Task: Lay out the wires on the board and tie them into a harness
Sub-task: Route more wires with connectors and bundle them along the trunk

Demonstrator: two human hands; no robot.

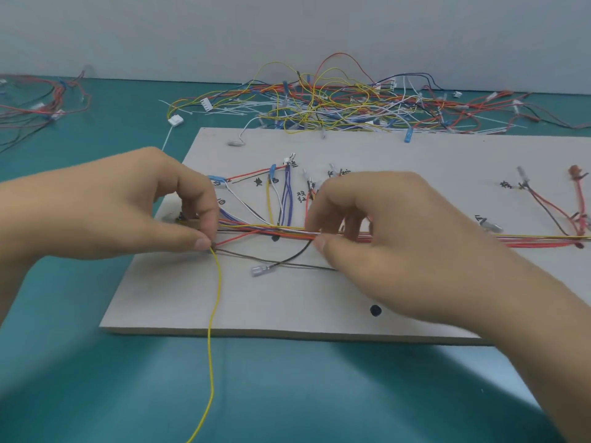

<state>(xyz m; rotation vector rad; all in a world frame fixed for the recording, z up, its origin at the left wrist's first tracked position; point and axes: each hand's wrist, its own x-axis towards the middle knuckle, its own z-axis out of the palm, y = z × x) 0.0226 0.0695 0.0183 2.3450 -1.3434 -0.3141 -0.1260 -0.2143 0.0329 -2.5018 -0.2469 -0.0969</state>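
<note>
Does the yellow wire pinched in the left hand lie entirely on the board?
No, from the left hand the yellow wire runs across the board, over its near edge and down onto the green table.

surface: teal table (96,378) | backdrop: pale grey wall (192,27), meeting the table's far edge

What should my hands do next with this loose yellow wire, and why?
Probably draw the yellow wire up onto the board and lay it along the bundle. The left hand pinches it, the right hand pinches the bundle, but most of it trails off the board's near edge.
</note>
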